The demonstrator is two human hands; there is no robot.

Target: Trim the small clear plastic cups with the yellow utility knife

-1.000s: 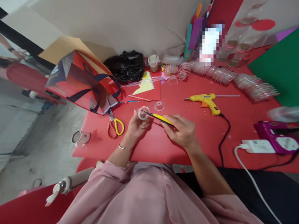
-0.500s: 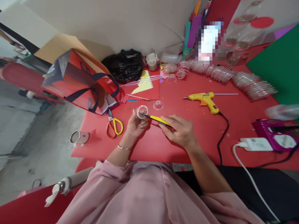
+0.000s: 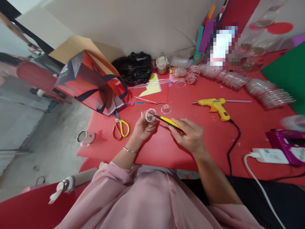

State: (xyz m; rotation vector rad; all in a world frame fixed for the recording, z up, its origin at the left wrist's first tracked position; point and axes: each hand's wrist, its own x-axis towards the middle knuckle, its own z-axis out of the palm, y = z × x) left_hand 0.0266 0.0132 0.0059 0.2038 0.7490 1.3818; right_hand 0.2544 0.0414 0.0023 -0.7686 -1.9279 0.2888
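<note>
A small clear plastic cup (image 3: pixel 150 115) with a whitish rim is held in my left hand (image 3: pixel 142 128), its mouth turned up toward me. My right hand (image 3: pixel 190 133) grips a slim yellow-and-black handled tool (image 3: pixel 172 122). The tool's thin dark tip reaches over the rim into the cup; its exact kind I cannot make out. Just beyond the cup, a clear plastic dome lid (image 3: pixel 166 109) lies on the red table (image 3: pixel 162 149). Scissors (image 3: pixel 121 128) with one red and one yellow handle rest left of my left hand.
A yellow glue gun (image 3: pixel 214 106) with its cord lies right of my hands. Rows of stacked clear cups (image 3: pixel 228 78) line the back. A red bag (image 3: pixel 92 86), black plastic bag (image 3: pixel 133 67) and mug (image 3: pixel 86 137) are left; a white adapter (image 3: pixel 270 156) is right.
My view has swung slightly left, so everything appears shifted right. Both hands keep their holds, and the tool's tip is still at the cup.
</note>
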